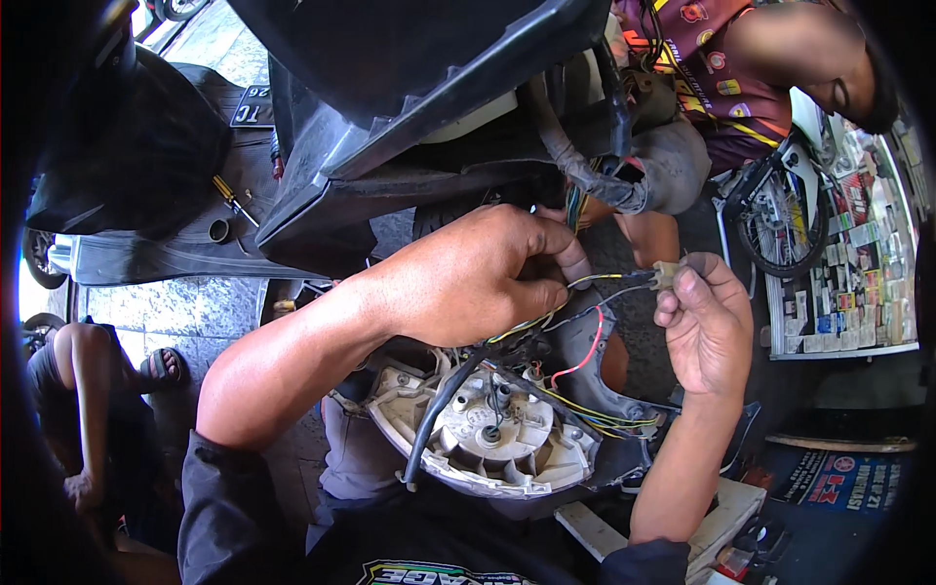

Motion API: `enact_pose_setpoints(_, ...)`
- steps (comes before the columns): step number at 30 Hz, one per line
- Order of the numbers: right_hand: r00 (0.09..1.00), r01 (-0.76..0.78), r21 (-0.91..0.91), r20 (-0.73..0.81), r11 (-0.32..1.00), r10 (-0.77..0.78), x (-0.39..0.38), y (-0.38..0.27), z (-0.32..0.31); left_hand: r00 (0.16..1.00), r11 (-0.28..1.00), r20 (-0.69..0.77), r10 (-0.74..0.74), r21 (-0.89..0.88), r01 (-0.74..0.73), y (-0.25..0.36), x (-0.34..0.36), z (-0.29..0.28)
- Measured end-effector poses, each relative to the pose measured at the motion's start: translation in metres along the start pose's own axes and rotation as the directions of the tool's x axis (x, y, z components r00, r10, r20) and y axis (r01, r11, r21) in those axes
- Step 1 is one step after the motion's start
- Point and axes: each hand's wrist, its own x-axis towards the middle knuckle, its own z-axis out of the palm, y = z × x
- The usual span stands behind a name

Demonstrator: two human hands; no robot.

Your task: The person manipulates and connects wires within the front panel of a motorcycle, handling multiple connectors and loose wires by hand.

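My right hand (700,317) pinches a small beige connector (663,275) with thin wires leading left from it. My left hand (487,273) is curled over those wires (614,277) at the middle, its fingers closed on them. Below both hands lies an upturned white plastic instrument housing (478,429) in a dark scooter cover (575,351), with a thick black cable (429,434) across it. A loose red wire (597,331) arcs to the right of it. Above my left hand, a bundle of colored wires hangs from a taped grey harness (575,166).
Black scooter bodywork (409,58) fills the top. A screwdriver (230,193) rests on a footboard (166,253). A co-worker (702,117) leans in at upper right. Another person (73,390) sits at lower left. A bicycle-like wheel (780,234) and a display case (853,302) stand right.
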Motion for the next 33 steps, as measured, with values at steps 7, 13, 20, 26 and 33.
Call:
enact_pose_setpoints(7, 1.0, 0.002, 0.008, 0.009, 1.0, -0.002, 0.0031, 0.0007, 0.0023, 0.998, 0.997, 0.006, -0.06, -0.048, 0.061, -0.0036, -0.0001, 0.0004)
enact_pose_setpoints(13, 0.998, 0.012, 0.063, 0.058, 0.998, -0.016, 0.0038, 0.0023, -0.0011, 0.999, 0.999, 0.041, 0.007, -0.043, -0.005, -0.005, 0.0016, 0.0007)
enact_pose_setpoints(20, 0.996, 0.025, 0.087, 0.087, 0.996, -0.033, 0.0055, 0.0023, -0.0004, 0.997, 0.994, 0.054, -0.056, -0.09, 0.061, -0.0027, 0.0006, -0.0002)
enact_pose_setpoints(26, 0.995, 0.019, 0.108, 0.093, 0.994, -0.029, 0.003, 0.004, -0.0042, 0.989, 0.977, 0.091, -0.116, -0.17, 0.13, -0.0022, 0.0016, -0.0026)
enact_pose_setpoints(33, 0.993, 0.032, 0.098, 0.109, 0.995, -0.043, -0.0006, 0.0035, -0.0047, 0.99, 0.958, 0.113, -0.085, -0.266, 0.113, -0.008, 0.0023, -0.0049)
